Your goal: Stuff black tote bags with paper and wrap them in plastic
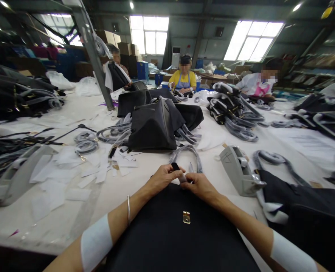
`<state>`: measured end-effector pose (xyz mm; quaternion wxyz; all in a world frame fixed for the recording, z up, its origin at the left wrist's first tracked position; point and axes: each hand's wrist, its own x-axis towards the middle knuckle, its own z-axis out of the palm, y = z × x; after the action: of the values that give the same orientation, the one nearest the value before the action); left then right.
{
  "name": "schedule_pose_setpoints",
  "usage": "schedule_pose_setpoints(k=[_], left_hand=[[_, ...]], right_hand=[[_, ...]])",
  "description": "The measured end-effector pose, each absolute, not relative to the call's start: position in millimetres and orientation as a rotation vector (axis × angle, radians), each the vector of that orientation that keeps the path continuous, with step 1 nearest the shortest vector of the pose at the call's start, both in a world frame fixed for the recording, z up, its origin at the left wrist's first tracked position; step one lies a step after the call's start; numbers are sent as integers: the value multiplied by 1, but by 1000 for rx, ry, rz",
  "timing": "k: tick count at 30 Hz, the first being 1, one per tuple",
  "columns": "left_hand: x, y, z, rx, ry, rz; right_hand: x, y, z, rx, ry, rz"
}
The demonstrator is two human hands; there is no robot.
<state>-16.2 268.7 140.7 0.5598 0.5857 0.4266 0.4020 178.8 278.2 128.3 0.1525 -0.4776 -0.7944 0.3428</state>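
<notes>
A black handbag [190, 241] lies in front of me, with a gold metal clasp plate [186, 217] on its face. At its top edge, my left hand [165, 176] pinches a short black strap tab [175, 166] between thumb and fingers. My right hand [199, 186] is closed on the lower, whitish-covered part of the same tab, close beside the left. Just beyond both hands, a wrapped bag handle [194, 153] loops over the white table. My fingers hide part of the tab.
Grey tape dispensers [237, 170] stand to the right and left [17, 175]. White paper slips [54, 192] are scattered at left. Stacked black bags [153, 124] rise ahead, and another black bag [306, 204] lies at right. Several people, one in a yellow top [188, 80], sit across the table.
</notes>
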Motion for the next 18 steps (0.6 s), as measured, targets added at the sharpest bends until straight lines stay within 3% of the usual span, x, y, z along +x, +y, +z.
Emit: schedule_pose_setpoints(k=[8,18], left_hand=[[-15,286,181,1496,934,1195],[-17,294,178,1415,939,1230]], right_hand=[[177,302,117,-1334,-2447,743],[162,313,154,-1175,-2078,1039]])
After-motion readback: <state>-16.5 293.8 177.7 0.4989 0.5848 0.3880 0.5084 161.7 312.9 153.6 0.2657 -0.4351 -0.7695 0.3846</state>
